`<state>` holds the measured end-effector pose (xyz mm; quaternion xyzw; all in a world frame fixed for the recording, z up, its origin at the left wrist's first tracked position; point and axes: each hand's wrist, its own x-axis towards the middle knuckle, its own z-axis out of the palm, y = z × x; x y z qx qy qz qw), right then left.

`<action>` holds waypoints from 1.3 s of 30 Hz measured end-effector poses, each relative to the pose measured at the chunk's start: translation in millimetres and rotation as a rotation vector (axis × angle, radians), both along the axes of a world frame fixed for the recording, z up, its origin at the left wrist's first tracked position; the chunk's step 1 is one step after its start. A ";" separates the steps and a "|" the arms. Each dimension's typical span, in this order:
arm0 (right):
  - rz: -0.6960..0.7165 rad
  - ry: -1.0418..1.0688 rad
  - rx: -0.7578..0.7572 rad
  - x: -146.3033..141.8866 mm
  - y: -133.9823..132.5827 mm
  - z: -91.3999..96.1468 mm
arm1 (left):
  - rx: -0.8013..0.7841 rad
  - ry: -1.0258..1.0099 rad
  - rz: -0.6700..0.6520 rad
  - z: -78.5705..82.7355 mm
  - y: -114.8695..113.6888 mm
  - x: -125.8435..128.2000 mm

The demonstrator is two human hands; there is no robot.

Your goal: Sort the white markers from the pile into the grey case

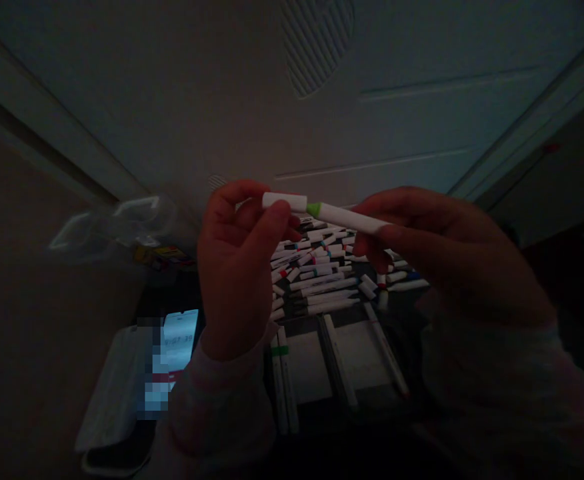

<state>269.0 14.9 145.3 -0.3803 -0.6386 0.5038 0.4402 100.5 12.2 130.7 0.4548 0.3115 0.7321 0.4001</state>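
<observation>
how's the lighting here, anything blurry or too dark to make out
In the head view, light is very dim, the phone screen glowing brightest with a pixelated block at its left; also in the head view, the held marker stands out, the right sleeve sinks into shadow, and print on the scattered markers looks too soft to read.

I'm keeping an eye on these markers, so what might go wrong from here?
The cap, pinched in the left hand at an angle to the marker in the right hand, could slip and drop among the scattered markers below. There it might be confused with what look like loose caps. Dim light could also make similar colours easy to mistake.
</observation>
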 end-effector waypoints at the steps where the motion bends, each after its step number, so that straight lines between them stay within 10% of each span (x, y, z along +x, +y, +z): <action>1: 0.008 0.007 -0.004 0.3 0.3 -0.4 | -0.017 0.007 0.009 -0.4 0.1 0.2; 23: 0.157 0.025 -0.100 7.5 2.3 1.2 | -0.219 -0.140 -0.175 2.1 -4.5 -3.4; 33: 0.170 0.023 -0.116 4.0 -0.4 -0.7 | -0.065 0.055 0.085 -0.9 -13.0 0.6; 39: 0.189 0.148 -0.347 -1.8 -4.6 -1.0 | -0.034 0.041 0.001 0.4 -14.3 -2.5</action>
